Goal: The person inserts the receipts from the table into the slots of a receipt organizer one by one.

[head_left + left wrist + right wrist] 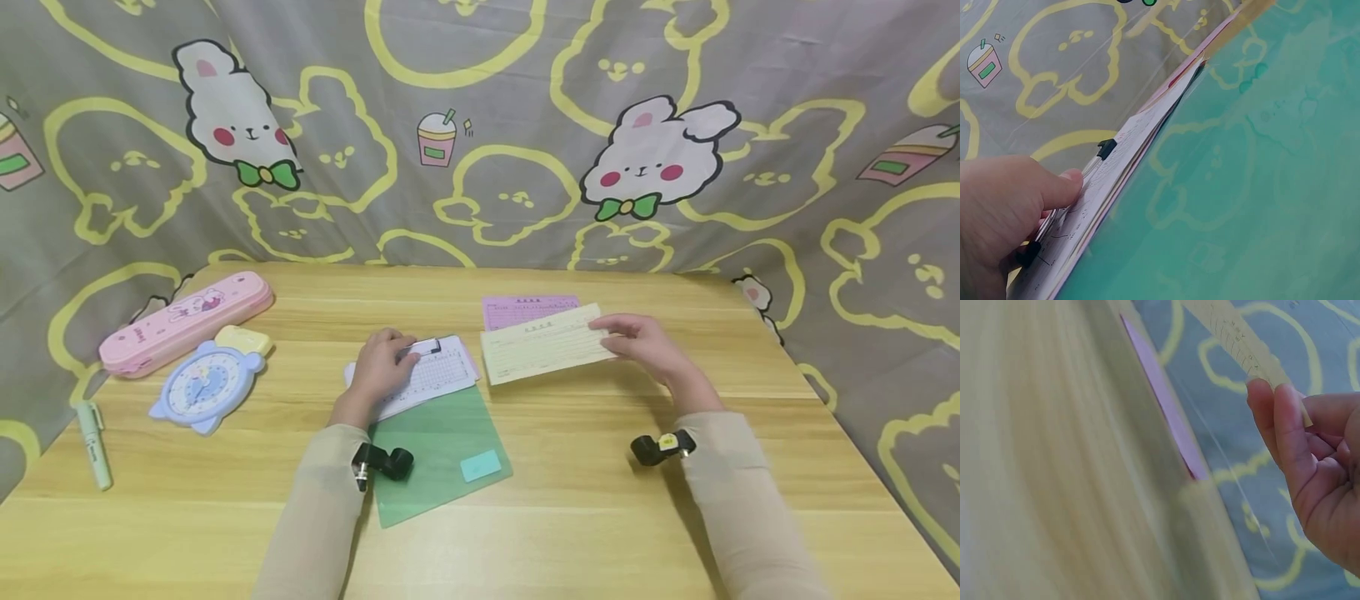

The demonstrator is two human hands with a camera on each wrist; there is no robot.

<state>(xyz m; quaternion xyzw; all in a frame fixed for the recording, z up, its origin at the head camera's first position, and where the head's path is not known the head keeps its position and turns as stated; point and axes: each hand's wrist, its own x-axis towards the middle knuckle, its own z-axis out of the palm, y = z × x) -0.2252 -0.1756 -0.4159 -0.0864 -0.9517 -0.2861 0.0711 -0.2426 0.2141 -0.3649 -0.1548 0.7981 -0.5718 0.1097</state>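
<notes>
Beige sleeves (pixel 315 508) sit closest to the lens. Left to right: light green marker (pixel 93 446), pink pencil case (pixel 187 325), then a blue dial timer (pixel 208 387) with bear-ish ears and a yellow piece (pixel 247 340) peeking out behind it (can't tell what that is, tbh). Left hand (pixel 382 367) is pinching a stack of clipped sheets (pixel 446 371), thumb on top right by the black clip (pixel 1107 149); the stack overlaps the far end of a green sheet (pixel 435 450). Next over, a purple slip (pixel 528 311) lies on the wooden table (pixel 570 533), partly hidden behind a pale yellow slip (pixel 543 346). That one's up off the table, right end pinched between right hand's (pixel 648 343) thumb and fingertips.
</notes>
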